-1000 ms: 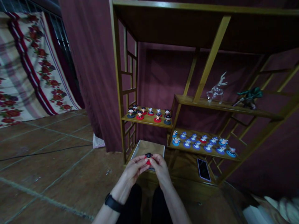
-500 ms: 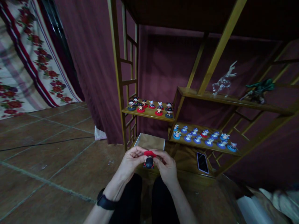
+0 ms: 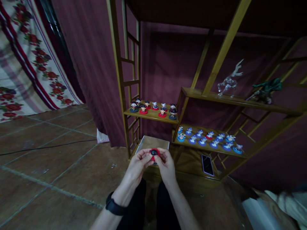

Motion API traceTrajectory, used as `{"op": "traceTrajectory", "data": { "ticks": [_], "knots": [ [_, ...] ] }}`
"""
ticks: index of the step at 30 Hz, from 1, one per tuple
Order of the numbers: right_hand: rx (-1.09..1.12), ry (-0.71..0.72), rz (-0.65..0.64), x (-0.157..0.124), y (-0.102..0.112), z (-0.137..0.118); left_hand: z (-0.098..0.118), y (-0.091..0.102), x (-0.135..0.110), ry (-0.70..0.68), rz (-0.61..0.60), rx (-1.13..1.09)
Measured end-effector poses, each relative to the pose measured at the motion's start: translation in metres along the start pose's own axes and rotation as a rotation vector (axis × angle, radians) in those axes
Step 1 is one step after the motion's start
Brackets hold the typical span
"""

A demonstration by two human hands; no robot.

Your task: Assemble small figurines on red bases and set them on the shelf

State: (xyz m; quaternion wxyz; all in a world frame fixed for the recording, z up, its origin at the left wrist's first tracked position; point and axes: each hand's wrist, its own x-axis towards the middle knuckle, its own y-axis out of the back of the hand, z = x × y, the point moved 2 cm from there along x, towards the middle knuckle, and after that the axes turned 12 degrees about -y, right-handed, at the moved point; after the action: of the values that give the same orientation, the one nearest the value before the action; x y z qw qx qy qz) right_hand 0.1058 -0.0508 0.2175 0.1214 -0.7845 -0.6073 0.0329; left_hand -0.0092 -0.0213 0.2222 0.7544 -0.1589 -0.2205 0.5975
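Observation:
Between my two hands is a small figurine [image 3: 154, 152] with a black head and a red base, seen from above. My left hand [image 3: 139, 163] pinches its left side, and my right hand [image 3: 166, 161] grips it from the right. Both hands are above the near edge of an open box [image 3: 155, 142] on the bottom of the shelf unit. Similar figurines [image 3: 143, 109] on red and dark round bases stand on the small shelf [image 3: 153, 115] beyond. The fingers hide part of the held figurine.
Blue and purple based figurines [image 3: 202, 141] line a lower shelf on the right. Below them lies a phone [image 3: 207, 165]. A clear deer ornament [image 3: 227, 84] and a dark green sculpture [image 3: 267, 89] occupy the upper ledge. A cable [image 3: 48, 148] crosses the floor at left.
Both hands have moved slightly up and away from my body with the figurine. It has been tipped, so its black head now lies over the red base.

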Motion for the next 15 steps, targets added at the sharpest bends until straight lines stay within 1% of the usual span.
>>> {"op": "traceTrajectory", "data": {
  "ticks": [2, 4, 5, 9, 15],
  "knots": [
    [0.112, -0.154, -0.028, 0.004, -0.001, 0.012, -0.009, 0.004, 0.002, 0.11, 0.05, -0.022],
    [0.199, -0.281, -0.058, 0.006, 0.0, 0.02, -0.013, 0.007, 0.003, 0.172, 0.072, -0.036],
    [0.227, -0.322, -0.061, 0.006, 0.001, 0.023, -0.015, 0.008, 0.003, 0.187, 0.077, -0.041],
    [0.252, -0.365, -0.04, 0.005, 0.005, 0.025, -0.015, 0.009, 0.003, 0.217, 0.062, -0.036],
    [0.231, -0.364, -0.075, 0.006, 0.008, 0.029, -0.017, 0.009, 0.001, 0.249, 0.01, 0.002]
  ]
}}
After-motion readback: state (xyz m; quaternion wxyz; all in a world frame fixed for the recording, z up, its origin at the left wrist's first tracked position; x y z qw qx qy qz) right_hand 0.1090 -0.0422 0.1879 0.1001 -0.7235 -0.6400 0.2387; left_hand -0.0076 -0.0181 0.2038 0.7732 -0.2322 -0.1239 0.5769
